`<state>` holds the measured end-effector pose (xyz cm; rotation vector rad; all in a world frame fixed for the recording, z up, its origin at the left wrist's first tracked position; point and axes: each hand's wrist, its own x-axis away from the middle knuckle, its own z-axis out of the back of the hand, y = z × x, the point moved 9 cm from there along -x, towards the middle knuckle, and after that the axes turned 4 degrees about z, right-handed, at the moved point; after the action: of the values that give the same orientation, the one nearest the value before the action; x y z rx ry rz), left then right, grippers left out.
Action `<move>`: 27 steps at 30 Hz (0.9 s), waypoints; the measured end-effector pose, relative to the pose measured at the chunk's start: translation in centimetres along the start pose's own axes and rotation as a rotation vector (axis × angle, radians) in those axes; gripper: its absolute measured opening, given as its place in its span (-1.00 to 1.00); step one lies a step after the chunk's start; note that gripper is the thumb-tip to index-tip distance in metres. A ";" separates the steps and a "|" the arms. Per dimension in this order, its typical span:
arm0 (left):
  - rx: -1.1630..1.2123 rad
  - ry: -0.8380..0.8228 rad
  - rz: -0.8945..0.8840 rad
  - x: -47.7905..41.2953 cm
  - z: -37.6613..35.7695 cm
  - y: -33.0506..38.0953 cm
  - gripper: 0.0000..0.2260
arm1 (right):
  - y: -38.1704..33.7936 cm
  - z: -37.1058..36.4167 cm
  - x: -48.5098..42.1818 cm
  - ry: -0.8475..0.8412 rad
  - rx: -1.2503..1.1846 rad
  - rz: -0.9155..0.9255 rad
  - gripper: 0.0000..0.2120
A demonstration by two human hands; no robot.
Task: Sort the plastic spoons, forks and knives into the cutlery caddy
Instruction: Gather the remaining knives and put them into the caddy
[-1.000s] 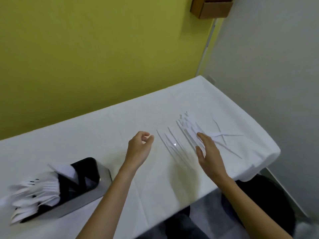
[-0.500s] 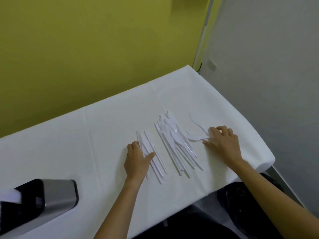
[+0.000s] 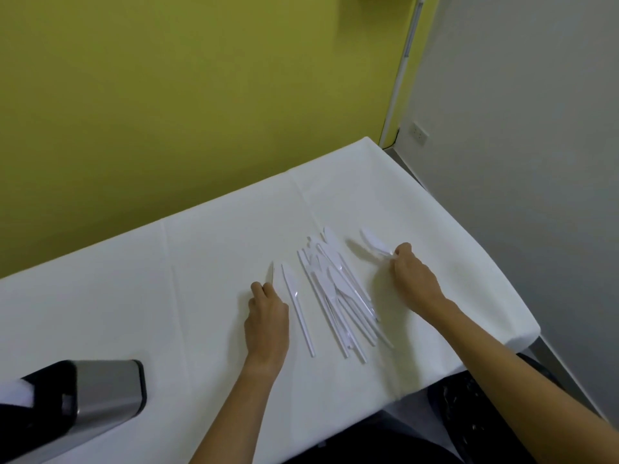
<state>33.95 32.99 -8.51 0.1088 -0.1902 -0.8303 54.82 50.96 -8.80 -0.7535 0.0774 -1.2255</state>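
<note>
At lower left caddy [image 3: 107,390] cut off | left hand [image 3: 267,318] pinches unclear utensil [image 3: 271,273] | right hand [image 3: 414,281] pinches spoon [image 3: 374,245]

Cutlery pile [image 3: 338,296] right of caddy [image 3: 107,393]

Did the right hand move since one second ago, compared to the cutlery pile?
Yes. The right hand lay on the cutlery pile then; now it is off it, further right toward the table edge, fingers pinching a spoon.

Single head-worn view — wide-angle, tilted forward and down, close over the table [image 3: 201,279]
</note>
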 end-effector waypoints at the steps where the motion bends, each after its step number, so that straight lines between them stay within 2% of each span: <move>1: -0.020 0.013 -0.021 0.0 0.0 0.1 -0.71 | 0.4 -0.5 0.3 -0.038 -0.155 -0.054 -0.86; 3: -0.093 0.041 -0.031 -0.1 0.0 -0.2 -0.59 | 1.4 -1.0 0.5 -0.055 -0.342 -0.162 -0.81; 5: -0.139 0.072 -0.055 -0.3 0.2 -0.3 -0.59 | 1.9 -1.6 0.9 -0.077 -0.387 -0.194 -0.79; 8: -0.176 0.018 -0.057 -0.4 -0.5 -0.8 -0.65 | 1.2 -1.9 1.2 -0.116 -0.209 -0.021 -0.90; 10: -0.125 0.008 -0.049 -0.4 -0.3 -1.2 -0.75 | 0.8 -1.9 1.2 -0.084 -0.182 0.045 -0.82; 12: 0.039 -0.003 0.038 -0.5 0.3 -2.1 -0.86 | 0.5 -1.9 1.3 -0.063 -0.268 0.042 -0.73; 14: 0.232 -0.004 0.189 -0.8 1.2 -3.3 -0.85 | -0.1 -2.1 1.6 -0.080 -0.356 0.021 -0.70; 19: 0.855 -0.052 0.505 -1.0 2.3 -4.5 -0.94 | -3.4 -3.7 2.9 -0.253 -0.517 0.042 -0.79; 23: 1.240 -0.266 0.479 -1.2 3.4 -2.1 -0.93 | -6.8 -5.8 4.7 -0.416 -0.652 0.057 -0.78; 25: 1.330 -0.369 0.404 -1.3 3.8 -0.6 -0.93 | -8.1 -7.3 5.8 -0.541 -0.775 0.033 -0.76; 27: 1.349 -0.399 0.357 -1.5 4.3 0.4 -0.91 | -9.3 -8.5 6.8 -0.666 -0.881 0.010 -0.69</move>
<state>32.33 34.23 -4.47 1.1416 -1.0974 -0.2351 45.98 39.75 -7.83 -1.8920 0.0698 -0.8430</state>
